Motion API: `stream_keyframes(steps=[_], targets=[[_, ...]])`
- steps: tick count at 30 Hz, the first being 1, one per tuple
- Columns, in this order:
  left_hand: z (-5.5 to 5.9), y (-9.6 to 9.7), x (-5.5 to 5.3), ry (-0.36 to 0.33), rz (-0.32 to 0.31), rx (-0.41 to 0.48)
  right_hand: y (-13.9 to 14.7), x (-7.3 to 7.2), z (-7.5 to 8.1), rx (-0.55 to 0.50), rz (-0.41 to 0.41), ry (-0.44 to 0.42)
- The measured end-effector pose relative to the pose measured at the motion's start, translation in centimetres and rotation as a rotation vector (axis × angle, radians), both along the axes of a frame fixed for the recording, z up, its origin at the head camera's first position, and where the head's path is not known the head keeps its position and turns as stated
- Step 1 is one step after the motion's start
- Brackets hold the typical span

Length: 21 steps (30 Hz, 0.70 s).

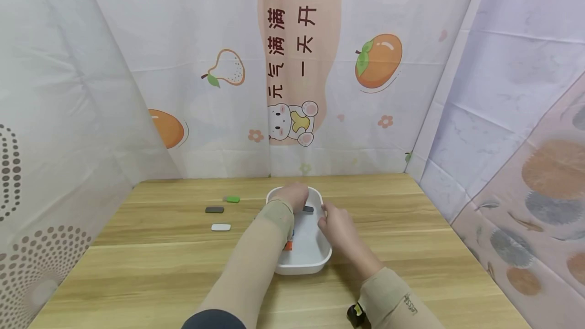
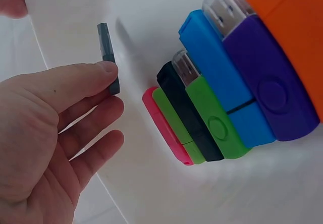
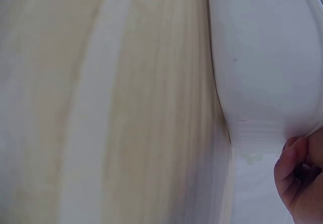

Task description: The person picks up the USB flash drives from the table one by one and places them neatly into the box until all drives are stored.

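A white plastic tub (image 1: 303,269) stands on the wooden table. Inside it my left hand (image 1: 294,197) pinches a dark grey USB stick (image 2: 107,52) between thumb and fingers, holding it on edge. Beside that hand, a row of USB sticks lines the tub: a pink one (image 2: 160,123), a light green one (image 2: 171,123), a black one (image 2: 184,105), a green one (image 2: 217,120), a blue one (image 2: 217,62), a purple one (image 2: 272,77) and an orange one (image 2: 292,27). My right hand (image 1: 338,225) grips the tub's right rim with curled fingers.
Left of the tub on the table lie a green USB stick (image 1: 232,199), a dark one (image 1: 214,209) and a white one (image 1: 221,227). A small black and yellow item (image 1: 355,315) is by the right sleeve. Printed curtains (image 1: 219,116) hang behind and at both sides.
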<state>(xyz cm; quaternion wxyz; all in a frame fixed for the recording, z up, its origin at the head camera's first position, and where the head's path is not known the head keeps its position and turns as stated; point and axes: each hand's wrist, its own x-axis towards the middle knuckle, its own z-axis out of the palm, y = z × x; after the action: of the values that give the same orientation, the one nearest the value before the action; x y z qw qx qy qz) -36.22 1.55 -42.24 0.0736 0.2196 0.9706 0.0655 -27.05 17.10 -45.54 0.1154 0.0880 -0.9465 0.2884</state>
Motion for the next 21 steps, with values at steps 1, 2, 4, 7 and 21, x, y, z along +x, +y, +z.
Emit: stream_keyframes(steps=[1, 2, 4, 7, 21], targets=[[0.0, 0.0, 0.0, 0.004, -0.002, -0.007, 0.0, 0.0, 0.0, 0.000, -0.002, 0.000], [-0.1, 0.0, 0.0, 0.008, -0.003, -0.016, 0.0, 0.0, 0.0, -0.001, -0.002, 0.001], [-0.2, 0.0, -0.1, 0.015, -0.007, -0.038, 0.1, 0.0, -0.1, -0.003, -0.004, 0.004], [-0.1, 0.0, 0.2, 0.008, 0.006, -0.040, 0.1, -0.1, -0.2, -0.007, -0.002, 0.008], [2.3, -0.1, 3.0, 0.115, -0.061, -0.122, 0.0, -0.1, -0.2, -0.013, 0.003, 0.017]])
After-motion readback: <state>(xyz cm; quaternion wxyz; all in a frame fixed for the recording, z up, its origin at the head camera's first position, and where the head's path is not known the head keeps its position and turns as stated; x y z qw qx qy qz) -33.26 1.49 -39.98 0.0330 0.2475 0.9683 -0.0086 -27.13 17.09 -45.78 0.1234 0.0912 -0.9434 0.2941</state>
